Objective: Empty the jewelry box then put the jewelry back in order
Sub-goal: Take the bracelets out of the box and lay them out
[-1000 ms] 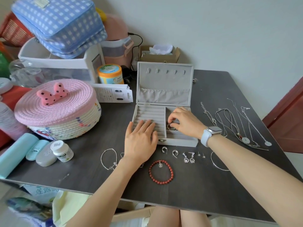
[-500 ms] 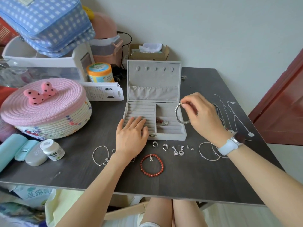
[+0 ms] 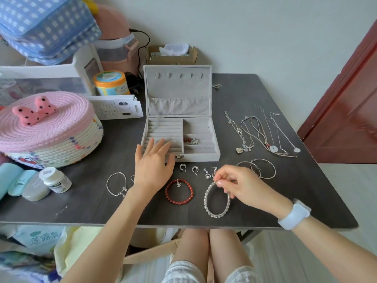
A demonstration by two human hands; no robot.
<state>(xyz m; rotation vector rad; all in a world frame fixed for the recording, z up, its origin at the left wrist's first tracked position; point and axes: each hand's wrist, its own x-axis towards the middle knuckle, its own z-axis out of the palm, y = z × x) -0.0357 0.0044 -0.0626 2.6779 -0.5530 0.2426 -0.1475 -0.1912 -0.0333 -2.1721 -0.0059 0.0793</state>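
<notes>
head view is showing a dark bench [image 3: 265,211] with a grey jewelry box [image 3: 180,137] standing open near its middle, lid upright. one small red and silver piece [image 3: 190,140] is lying in the right compartment of the box; the ridged left section is looking bare. the left hand [image 3: 154,166] is resting flat with fingers spread apart, fingertips lying over the front left edge of the box, gripping nothing. the right hand [image 3: 242,186] is pinching the top of a sparkling stone bracelet [image 3: 217,199] between thumb and forefinger, and the loop of that bracelet is lying on the bench in front of the box, just right of a red bead bracelet [image 3: 179,192]. between the hands and the box, small silver earrings [image 3: 194,170] are sitting in a row. two thin bangles [image 3: 258,168] are overlapping near the right hand, and a thin silver bracelet [image 3: 117,183] is lying left of the left wrist. several necklaces [image 3: 259,135] are stretching out to the right of the box. a pale watch [image 3: 294,214] is sitting on the right wrist. at the left of the bench, a pink woven basket [image 3: 49,131] and a small white bottle [image 3: 55,179] are standing.
</notes>
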